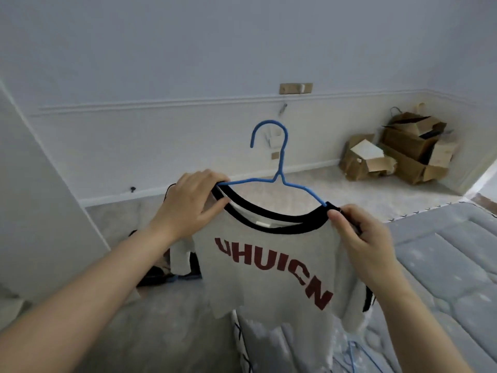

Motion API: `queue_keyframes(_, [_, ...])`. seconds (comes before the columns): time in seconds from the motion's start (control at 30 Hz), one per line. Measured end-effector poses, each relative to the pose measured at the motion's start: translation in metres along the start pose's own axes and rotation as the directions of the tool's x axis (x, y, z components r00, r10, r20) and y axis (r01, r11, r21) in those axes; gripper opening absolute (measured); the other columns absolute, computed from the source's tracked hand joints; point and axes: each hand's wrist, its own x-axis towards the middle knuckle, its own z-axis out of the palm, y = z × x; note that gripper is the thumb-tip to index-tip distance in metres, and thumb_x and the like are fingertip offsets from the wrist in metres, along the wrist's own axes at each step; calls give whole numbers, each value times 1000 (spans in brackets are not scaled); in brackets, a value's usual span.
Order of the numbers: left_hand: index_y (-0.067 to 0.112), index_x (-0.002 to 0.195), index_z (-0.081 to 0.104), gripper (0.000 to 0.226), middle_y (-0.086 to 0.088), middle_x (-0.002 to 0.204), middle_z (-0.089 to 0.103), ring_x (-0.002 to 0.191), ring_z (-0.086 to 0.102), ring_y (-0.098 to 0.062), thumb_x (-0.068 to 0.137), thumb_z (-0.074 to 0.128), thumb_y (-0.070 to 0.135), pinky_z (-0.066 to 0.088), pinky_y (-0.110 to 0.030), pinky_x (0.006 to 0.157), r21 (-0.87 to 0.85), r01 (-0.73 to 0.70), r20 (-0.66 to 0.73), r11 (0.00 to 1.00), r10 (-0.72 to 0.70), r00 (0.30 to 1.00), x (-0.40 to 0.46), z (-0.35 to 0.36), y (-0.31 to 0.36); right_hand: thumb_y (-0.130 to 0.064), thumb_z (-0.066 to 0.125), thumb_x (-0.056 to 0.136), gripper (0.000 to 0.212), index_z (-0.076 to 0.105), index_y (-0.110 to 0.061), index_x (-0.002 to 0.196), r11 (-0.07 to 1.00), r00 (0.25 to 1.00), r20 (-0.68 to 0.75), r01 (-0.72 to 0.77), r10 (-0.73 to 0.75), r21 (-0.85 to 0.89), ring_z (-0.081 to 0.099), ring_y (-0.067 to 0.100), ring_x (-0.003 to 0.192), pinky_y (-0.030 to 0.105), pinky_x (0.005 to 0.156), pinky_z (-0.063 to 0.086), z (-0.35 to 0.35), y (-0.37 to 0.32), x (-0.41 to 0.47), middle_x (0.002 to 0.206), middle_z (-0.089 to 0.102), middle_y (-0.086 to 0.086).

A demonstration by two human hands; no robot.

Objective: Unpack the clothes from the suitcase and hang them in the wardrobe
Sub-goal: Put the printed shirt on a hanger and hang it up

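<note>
A grey T-shirt (269, 265) with a black collar and dark red letters hangs in front of me on a blue wire hanger (279, 162), whose hook points up. My left hand (191, 203) grips the shirt's left shoulder over the hanger's arm. My right hand (357, 235) pinches the right shoulder at the collar, where the hanger's other arm goes in. A white panel (40, 197) at the far left may be the wardrobe's side. No suitcase is in view.
Below the shirt lie more light clothes (269, 340) and blue hangers (357, 354). A quilted grey mattress (443, 265) fills the right. Dark items (161, 273) lie on the floor at left. Torn cardboard boxes (403, 149) are stacked in the far right corner by the wall.
</note>
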Motion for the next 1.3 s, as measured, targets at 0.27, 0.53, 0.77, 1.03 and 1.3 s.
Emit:
queue_keyframes(0.27, [20,119,62,34,9,106,65,92,60,-13,92,61,41,45,-35,86,157,145,-174,977,-117,978,-96,-107,-45,-41,62,88,28,69,-17,76,970,974,212,29,-82,242,36,8,54,23,51,28,86,-65,6,61,48,14])
queue_keyframes(0.53, [13,100,72,17,1,85,64,78,60,-19,90,67,26,52,-42,70,62,361,-407,930,-307,860,-177,-192,-104,-40,74,79,27,68,-43,105,939,808,504,167,-306,301,65,21,78,37,73,51,159,-142,4,82,70,2])
queue_keyframes(0.77, [14,89,69,27,6,82,60,76,56,-17,87,70,41,47,-43,71,147,522,-547,840,-371,751,-238,-256,-164,-20,77,83,15,75,-34,86,907,856,352,270,-379,322,64,8,77,13,66,43,260,-193,2,80,70,-15])
queue_keyframes(1.03, [17,104,68,22,6,100,63,96,58,-15,90,66,34,47,-43,89,55,749,-750,660,-468,468,-282,-263,-200,-24,74,84,5,73,-29,83,888,839,398,194,-371,417,65,8,78,26,68,51,352,-242,-2,80,70,-15])
queue_keyframes(1.3, [19,127,61,31,5,123,59,119,52,-14,96,57,24,39,-36,108,50,847,-805,530,-480,348,-300,-279,-215,-37,64,90,6,67,-35,86,862,733,504,225,-457,455,52,9,58,27,55,39,424,-278,22,68,62,-10])
